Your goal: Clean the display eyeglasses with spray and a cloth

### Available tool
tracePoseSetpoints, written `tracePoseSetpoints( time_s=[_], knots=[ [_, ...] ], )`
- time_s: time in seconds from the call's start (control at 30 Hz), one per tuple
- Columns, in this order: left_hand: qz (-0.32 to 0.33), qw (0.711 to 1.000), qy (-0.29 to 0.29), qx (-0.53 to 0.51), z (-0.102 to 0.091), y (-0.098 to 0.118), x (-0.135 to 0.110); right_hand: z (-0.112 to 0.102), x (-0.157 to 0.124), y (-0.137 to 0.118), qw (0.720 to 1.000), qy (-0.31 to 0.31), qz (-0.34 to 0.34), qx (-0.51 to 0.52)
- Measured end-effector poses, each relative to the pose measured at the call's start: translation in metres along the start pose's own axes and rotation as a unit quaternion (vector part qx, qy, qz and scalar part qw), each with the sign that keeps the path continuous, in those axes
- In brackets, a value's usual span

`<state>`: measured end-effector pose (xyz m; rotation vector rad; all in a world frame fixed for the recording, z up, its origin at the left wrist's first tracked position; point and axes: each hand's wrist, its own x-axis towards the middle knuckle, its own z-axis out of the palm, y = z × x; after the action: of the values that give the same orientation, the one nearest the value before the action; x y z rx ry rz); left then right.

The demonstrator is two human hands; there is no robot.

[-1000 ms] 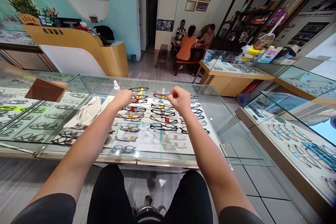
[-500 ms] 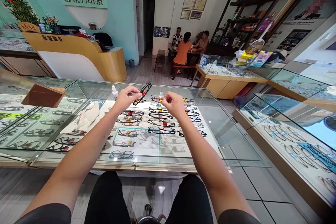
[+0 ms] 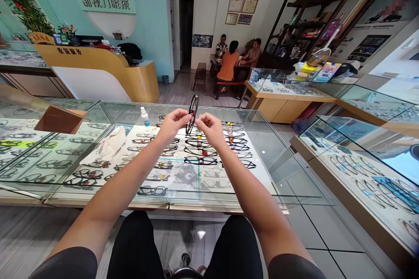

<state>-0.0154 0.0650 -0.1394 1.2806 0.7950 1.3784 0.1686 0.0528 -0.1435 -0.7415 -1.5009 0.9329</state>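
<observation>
Both my hands are raised over the glass counter point(image 3: 288, 174), pinching one pair of black-framed glasses point(image 3: 193, 111) that stands nearly on end between them. My left hand point(image 3: 173, 122) grips it from the left, fingers closed on the frame. My right hand point(image 3: 209, 125) pinches it from the right. Below them, rows of glasses point(image 3: 199, 151) with red and yellow tags lie on a white mat on the counter top.
A small white spray bottle point(image 3: 145, 117) stands at the counter's far edge, a folded cloth point(image 3: 108, 146) lies to the left. More glass display cases run left and right. Three people sit at a table point(image 3: 234, 59) in the back, beyond a yellow reception desk point(image 3: 108, 67).
My left hand lifted a black pair off the mat and turned it up on end. My right hand moved in from the right and took hold of it too.
</observation>
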Motion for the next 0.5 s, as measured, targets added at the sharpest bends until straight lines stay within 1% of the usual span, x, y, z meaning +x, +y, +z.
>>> tracePoseSetpoints(
  time_s=[0.13, 0.33, 0.5],
  knots=[
    [-0.011, 1.000, 0.021, 0.003, -0.001, -0.008, -0.006, -0.002, 0.001, -0.002, 0.999, -0.032, 0.026, 0.033],
    [0.023, 0.998, 0.030, 0.052, -0.009, -0.013, -0.011, -0.003, 0.000, 0.004, 0.998, -0.054, 0.035, -0.008],
    [0.032, 0.998, 0.024, 0.058, -0.010, -0.013, -0.010, -0.003, 0.001, 0.009, 0.995, -0.071, 0.066, 0.013]
  ],
)
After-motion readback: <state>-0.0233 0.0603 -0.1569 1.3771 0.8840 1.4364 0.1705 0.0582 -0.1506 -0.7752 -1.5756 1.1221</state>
